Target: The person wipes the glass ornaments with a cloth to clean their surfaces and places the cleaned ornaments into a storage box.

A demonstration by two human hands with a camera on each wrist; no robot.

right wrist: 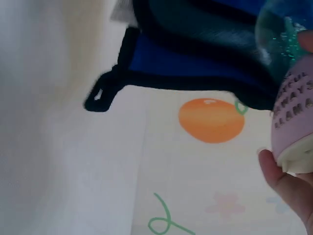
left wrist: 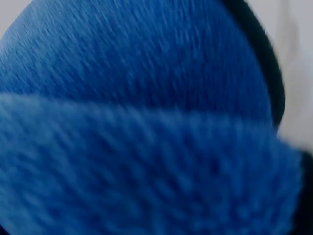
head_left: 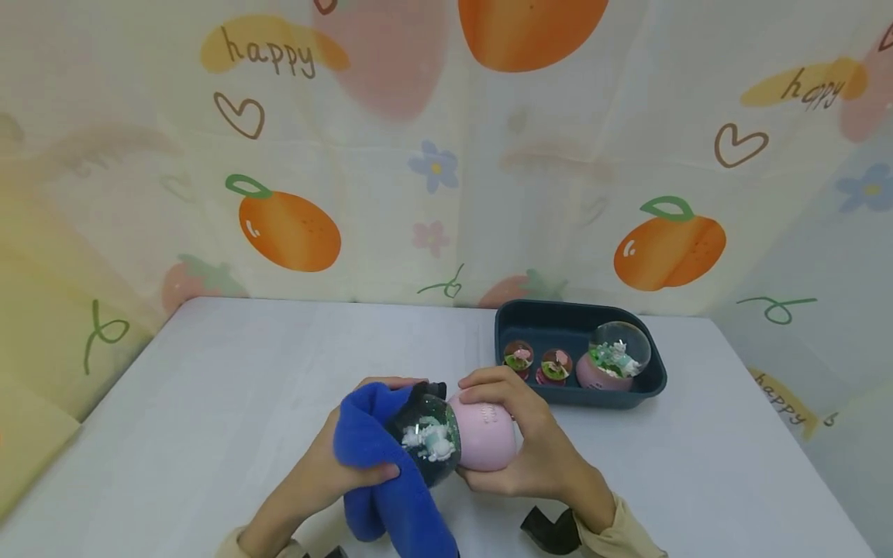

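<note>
In the head view, a snow globe (head_left: 486, 435) with a pink base and white figures inside its clear dome lies tilted on its side above the table. My right hand (head_left: 533, 446) grips it by the base. A blue plush cloth (head_left: 408, 492) with dark edging is draped over my left hand (head_left: 324, 457), which holds it against the dome. Blue pile of the cloth (left wrist: 142, 166) fills most of the left wrist view. Raised lettering shows on the globe's base (right wrist: 296, 105) in the right wrist view, where the cloth's hanging loop (right wrist: 100, 93) dangles.
Toward the back right stands a dark blue tray (head_left: 579, 397). It holds a larger snow globe (head_left: 607, 378) and two small globes, one of them a small globe (head_left: 556, 366) with a pink base. A printed fabric backdrop (head_left: 391, 194) rises behind the white table (head_left: 244, 372).
</note>
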